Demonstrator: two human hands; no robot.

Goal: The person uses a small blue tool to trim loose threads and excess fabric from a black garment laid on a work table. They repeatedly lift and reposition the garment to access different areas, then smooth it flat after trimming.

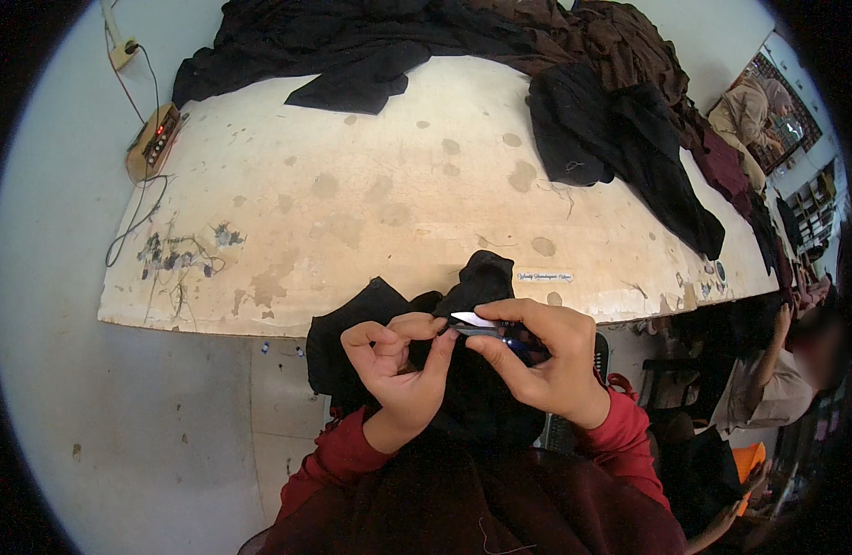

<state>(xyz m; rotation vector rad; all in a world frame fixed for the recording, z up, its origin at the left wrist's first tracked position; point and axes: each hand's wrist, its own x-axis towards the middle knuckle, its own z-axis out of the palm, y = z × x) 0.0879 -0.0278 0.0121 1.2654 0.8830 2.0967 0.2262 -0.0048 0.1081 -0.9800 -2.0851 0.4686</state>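
Observation:
My right hand grips a pair of small thread snips, with light metal blades and a dark blue body. The blades point left, their tips close to my left fingertips. My left hand is closed in a pinch on the edge of a black cloth garment. Whether a thread lies between those fingers is too small to make out. The garment hangs from the table's near edge down to my lap, bunched under both hands.
Before me stretches a pale, stained table. Black garments lie heaped along its far side, brown cloth beside them. At the left sits a small control box with a cable. Co-workers, one in a beige top, are at the right.

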